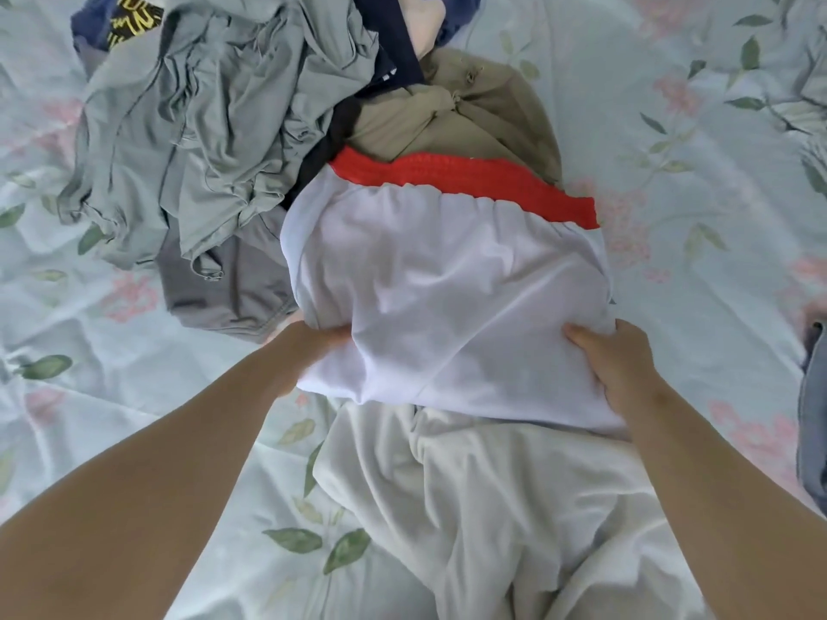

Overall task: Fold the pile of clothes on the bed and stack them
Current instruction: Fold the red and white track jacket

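View from above a bed covered in a pale floral sheet (716,217), with two bare forearms reaching forward. The hands hold the near edge of a white garment (447,297) with a red waistband (470,181), which lies across the middle of the bed, its far end resting against the pile of clothes (250,140). The right hand (617,369) pinches the right corner, its thumb (581,337) pressed on top and the other fingers out of sight beneath the cloth. The left hand (313,351) is tucked under the left corner, so how its fingers lie cannot be told. The task looks to be at an early stage: the white garment seems partly doubled over but not finished, and no neat stack shows anywhere. Beyond it the pile is a crumpled heap, with a grey-green garment (215,127), a dark grey one (232,288), a khaki one (470,114) and a navy piece with yellow print (130,15) cut off by the top edge. Just in front of the hands lies a rumpled off-white cloth (492,507), touching the white garment; whether it is clothing or bedding is unclear. A strip of blue fabric (812,422) is cut off at the right edge.
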